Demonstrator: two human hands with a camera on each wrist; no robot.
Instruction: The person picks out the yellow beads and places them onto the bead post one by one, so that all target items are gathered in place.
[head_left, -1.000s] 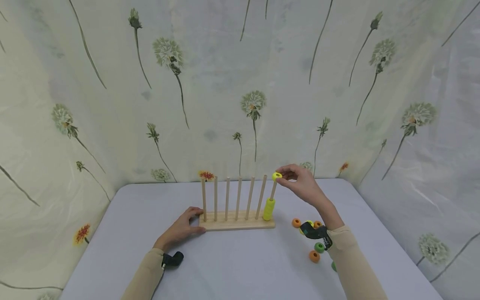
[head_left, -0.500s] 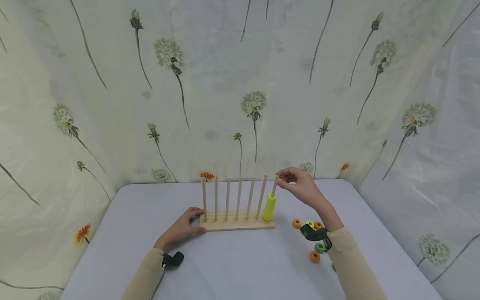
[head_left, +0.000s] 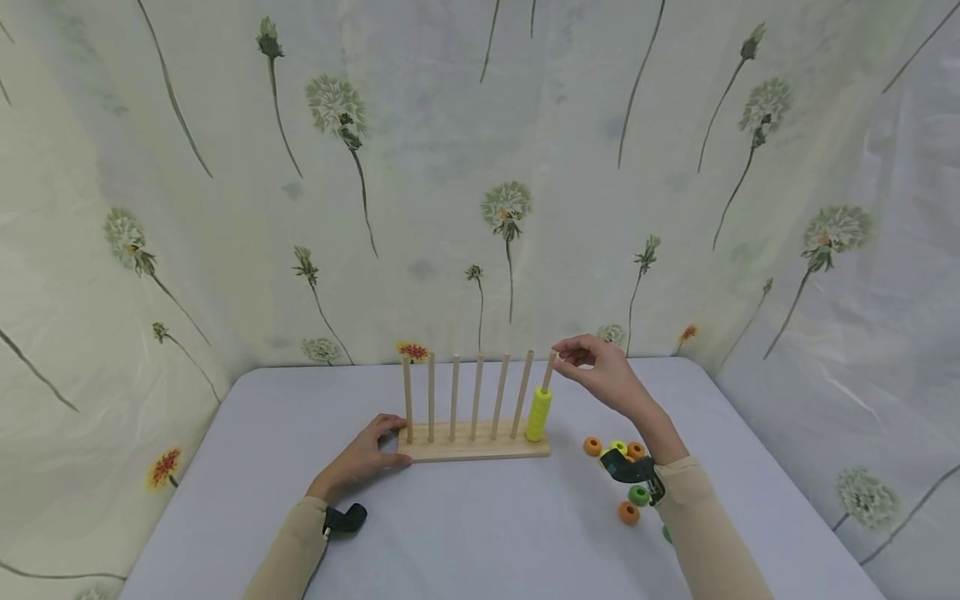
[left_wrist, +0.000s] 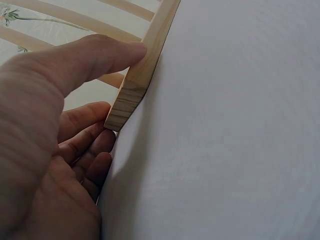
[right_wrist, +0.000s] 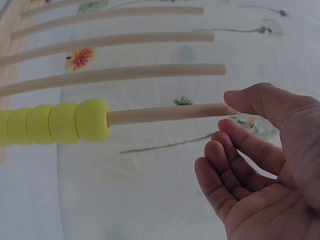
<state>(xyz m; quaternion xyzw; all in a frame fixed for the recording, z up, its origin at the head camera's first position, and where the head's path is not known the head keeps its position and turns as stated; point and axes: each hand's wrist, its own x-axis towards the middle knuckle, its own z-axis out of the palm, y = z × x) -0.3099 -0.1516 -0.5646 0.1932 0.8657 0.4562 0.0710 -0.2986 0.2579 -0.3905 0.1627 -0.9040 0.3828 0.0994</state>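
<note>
A wooden peg rack (head_left: 480, 451) with a row of upright pegs stands on the table. My left hand (head_left: 366, 452) grips the left end of its base; in the left wrist view the thumb lies over the edge of the base (left_wrist: 152, 55) and the fingers touch its end. Several yellow beads (head_left: 538, 415) are stacked low on the rightmost peg (right_wrist: 167, 114). At that peg's top is my right hand (head_left: 606, 375), thumb at the tip, fingers loosely bent, no bead between them. The other pegs are bare.
Right of the rack lie loose beads: orange beads (head_left: 629, 512), a green bead (head_left: 639, 496) and a yellow bead (head_left: 619, 447). The right forearm and its wrist camera (head_left: 626, 467) partly cover them. A flower-printed curtain (head_left: 420, 208) hangs behind the table.
The yellow bead held at the peg's top one second ago has dropped onto the stack, which is taller. The right hand has stayed at the peg's tip; the left hand has not moved.
</note>
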